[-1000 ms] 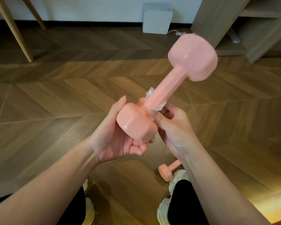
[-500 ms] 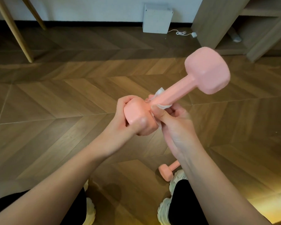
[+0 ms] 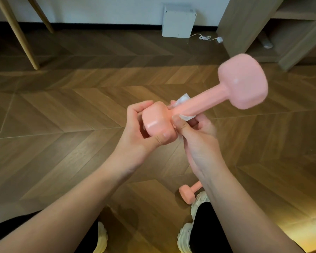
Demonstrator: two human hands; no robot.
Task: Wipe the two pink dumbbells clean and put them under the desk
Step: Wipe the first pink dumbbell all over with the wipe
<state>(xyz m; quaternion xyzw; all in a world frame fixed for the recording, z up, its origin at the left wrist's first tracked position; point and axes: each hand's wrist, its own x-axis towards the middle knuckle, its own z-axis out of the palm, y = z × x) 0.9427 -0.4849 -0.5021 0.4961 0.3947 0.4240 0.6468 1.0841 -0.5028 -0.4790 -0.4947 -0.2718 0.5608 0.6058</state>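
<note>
Gripping the near head of the pink dumbbell (image 3: pixel 199 108), the left hand (image 3: pixel 144 136) steadies it; the right hand (image 3: pixel 195 132) pinches a white wipe (image 3: pixel 183 99) round the shaft, whose long axis runs toward 2 o'clock.

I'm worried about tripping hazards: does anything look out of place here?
Yes: the second pink dumbbell lies loose on the floor, right beside the right shoe. Nothing looks spilled or damaged.

Pink dumbbell (image 3: pixel 206 105), seemingly white wipe (image 3: pixel 183 99), brown herringbone floor (image 3: pixel 62 110)
</note>
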